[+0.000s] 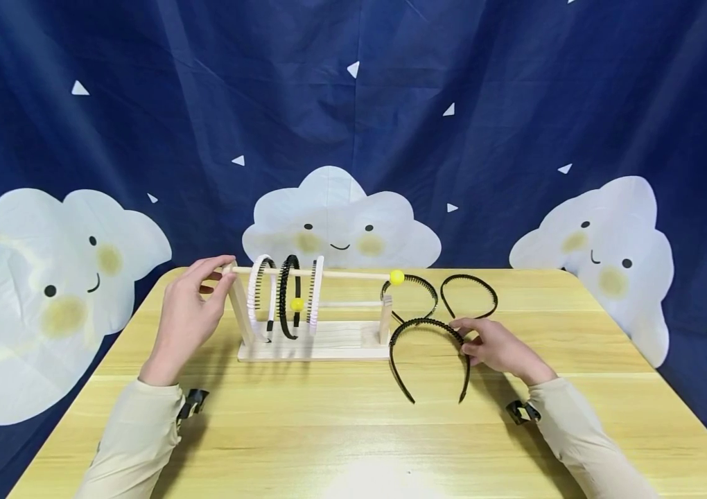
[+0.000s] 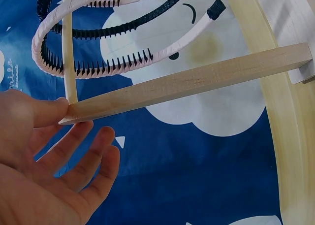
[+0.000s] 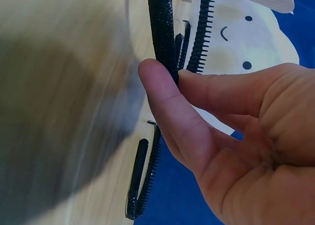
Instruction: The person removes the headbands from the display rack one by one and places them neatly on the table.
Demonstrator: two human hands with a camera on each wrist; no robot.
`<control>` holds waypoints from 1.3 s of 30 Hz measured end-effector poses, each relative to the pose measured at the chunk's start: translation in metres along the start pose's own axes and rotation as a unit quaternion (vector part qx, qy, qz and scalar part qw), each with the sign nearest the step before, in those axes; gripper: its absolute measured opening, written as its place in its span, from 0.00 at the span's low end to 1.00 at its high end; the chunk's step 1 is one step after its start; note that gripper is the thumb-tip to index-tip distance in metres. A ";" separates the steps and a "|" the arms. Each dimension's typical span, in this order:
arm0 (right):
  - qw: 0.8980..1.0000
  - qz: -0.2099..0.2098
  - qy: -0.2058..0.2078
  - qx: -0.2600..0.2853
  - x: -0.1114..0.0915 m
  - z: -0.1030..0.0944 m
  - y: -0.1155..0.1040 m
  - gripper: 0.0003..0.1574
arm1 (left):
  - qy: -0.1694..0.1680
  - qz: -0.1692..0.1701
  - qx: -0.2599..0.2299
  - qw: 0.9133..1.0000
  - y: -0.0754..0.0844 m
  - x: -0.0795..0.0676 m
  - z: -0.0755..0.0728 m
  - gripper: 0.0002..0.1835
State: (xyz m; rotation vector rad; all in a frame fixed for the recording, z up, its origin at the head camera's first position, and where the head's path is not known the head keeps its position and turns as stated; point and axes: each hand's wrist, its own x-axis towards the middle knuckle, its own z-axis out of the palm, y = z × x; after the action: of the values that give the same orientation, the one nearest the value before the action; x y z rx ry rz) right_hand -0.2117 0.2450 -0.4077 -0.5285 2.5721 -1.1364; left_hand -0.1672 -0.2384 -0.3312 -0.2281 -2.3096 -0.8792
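Observation:
My left hand pinches the top of the tall upright post of a wooden headband rack, thumb on one side and the other fingers loosely spread. From that post a thin rod reaches right to a yellow ball tip. A white headband, a black headband and another white headband hang on the rack. My right hand pinches a toothed black headband between thumb and fingers by its right side. Its ends point down toward me, right of the rack.
Behind the held headband, two more black headbands lie near the table's back edge, one on the left and one on the right. The rack's base sits left of centre. A lower rod has its own yellow ball. A blue curtain hangs behind.

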 end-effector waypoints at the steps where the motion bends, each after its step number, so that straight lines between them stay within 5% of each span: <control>1: 1.000 0.002 0.001 0.000 0.000 0.001 0.000 0.31 | 0.000 0.001 -0.001 1.000 0.000 0.000 0.000 0.14; 29: 0.999 0.033 0.011 -0.001 0.002 0.002 0.001 0.25 | -0.003 -0.003 -0.003 1.000 -0.002 -0.001 0.001 0.15; 39: 0.997 -0.034 0.042 -0.054 -0.001 -0.009 -0.007 0.25 | 0.000 -0.001 -0.002 1.000 -0.001 -0.001 0.001 0.15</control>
State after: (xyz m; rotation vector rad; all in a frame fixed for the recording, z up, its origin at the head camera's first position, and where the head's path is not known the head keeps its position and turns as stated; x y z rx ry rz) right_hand -0.2123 0.2470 -0.3967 -0.6094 2.7193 -1.0661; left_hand -0.1676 -0.2386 -0.3327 -0.2281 -2.3092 -0.8853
